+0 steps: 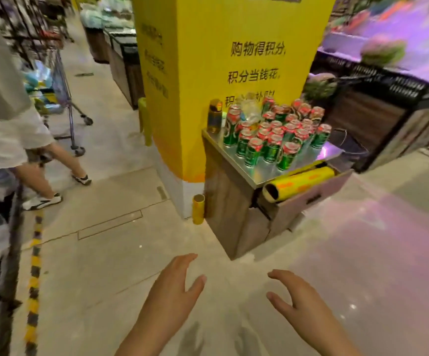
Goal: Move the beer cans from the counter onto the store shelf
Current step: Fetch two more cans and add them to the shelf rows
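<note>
Several green beer cans (272,140) with red tops stand packed together on a small steel-topped counter (259,173) against a yellow pillar. Both of my hands hover over the floor well in front of the counter, empty. My left hand (174,283) has its fingers straight and thumb spread. My right hand (298,296) has relaxed, slightly bent fingers. Neither touches anything. No store shelf for the cans is clearly in view.
A yellow pillar (223,60) rises behind the counter. A cardboard box (308,199) holding a yellow roll (300,183) sits beside it. A person (10,129) with a trolley (62,98) stands at left. Produce displays (387,80) line the right.
</note>
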Available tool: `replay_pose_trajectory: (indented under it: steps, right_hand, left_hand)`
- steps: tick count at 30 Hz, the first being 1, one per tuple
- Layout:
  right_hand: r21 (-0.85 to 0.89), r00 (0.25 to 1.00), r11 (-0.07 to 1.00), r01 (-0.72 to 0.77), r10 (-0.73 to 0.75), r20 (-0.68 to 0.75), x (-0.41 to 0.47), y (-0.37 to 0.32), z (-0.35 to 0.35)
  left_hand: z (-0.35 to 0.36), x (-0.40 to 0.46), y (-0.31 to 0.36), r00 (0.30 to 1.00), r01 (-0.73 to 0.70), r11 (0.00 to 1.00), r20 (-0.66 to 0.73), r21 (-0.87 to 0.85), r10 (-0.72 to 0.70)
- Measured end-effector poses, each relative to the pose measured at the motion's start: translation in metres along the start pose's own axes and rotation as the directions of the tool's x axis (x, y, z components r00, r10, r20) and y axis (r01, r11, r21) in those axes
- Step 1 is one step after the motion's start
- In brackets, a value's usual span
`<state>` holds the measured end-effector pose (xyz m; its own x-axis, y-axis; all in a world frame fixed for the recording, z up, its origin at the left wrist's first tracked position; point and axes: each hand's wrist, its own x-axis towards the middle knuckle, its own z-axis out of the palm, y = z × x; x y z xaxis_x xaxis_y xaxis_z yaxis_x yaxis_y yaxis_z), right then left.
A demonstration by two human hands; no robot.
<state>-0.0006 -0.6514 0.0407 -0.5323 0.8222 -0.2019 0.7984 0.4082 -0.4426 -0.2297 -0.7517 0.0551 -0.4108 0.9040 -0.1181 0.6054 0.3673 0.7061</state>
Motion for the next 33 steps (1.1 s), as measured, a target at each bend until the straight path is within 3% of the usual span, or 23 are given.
replay_pose_trajectory:
  steps: [4, 12, 19, 24, 28, 33]
  right_hand:
    - [0.058, 0.999, 0.998, -0.033, 0.035, -0.032, 0.048, 0.026, -0.016]
    - [0.073, 0.996, 0.997, 0.033, -0.027, -0.086, 0.204, 0.030, -0.080]
    - [0.106, 0.989, 0.994, 0.013, 0.002, -0.145, 0.292, 0.062, -0.131]
    - [0.107, 0.964, 0.991, 0.076, -0.045, -0.262, 0.341, 0.089, -0.151]
    - [0.117, 0.984, 0.991, 0.065, -0.044, -0.171, 0.400, 0.108, -0.161]
    - [0.206, 0.983, 0.966, 0.157, -0.133, -0.127, 0.469, 0.099, -0.175]
  left_hand:
    - [0.015, 0.065, 0.011, 0.998, 0.016, 1.000, 0.063, -0.008, -0.015]
    - [0.019, 0.228, 0.029, 0.997, 0.052, 0.998, 0.055, -0.047, -0.049]
    - [0.026, 0.357, 0.084, 0.998, -0.019, 0.999, 0.067, -0.027, 0.021]
    - [0.037, 0.425, 0.124, 0.993, -0.092, 0.994, 0.071, -0.059, 0.096]
    - [0.039, 0.467, 0.140, 0.995, -0.091, 0.994, 0.033, -0.064, 0.093]
    - [0.031, 0.507, 0.134, 1.000, -0.011, 0.998, -0.021, -0.066, 0.009]
